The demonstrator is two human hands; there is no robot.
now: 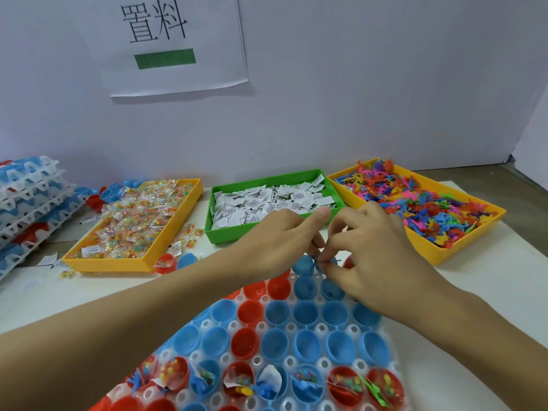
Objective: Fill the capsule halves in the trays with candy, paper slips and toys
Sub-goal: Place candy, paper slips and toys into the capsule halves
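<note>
While both hands meet over far row of tray, R hand pinches small blue toy; L hand grip cannot tell, thumb out.

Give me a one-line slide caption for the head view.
Both hands meet over blue capsule halves in the tray, supply bins behind.

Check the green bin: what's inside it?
The green bin holds a loose heap of white paper slips with small print. The left hand covers part of its front edge, and the bin floor under the heap is hidden.
</note>
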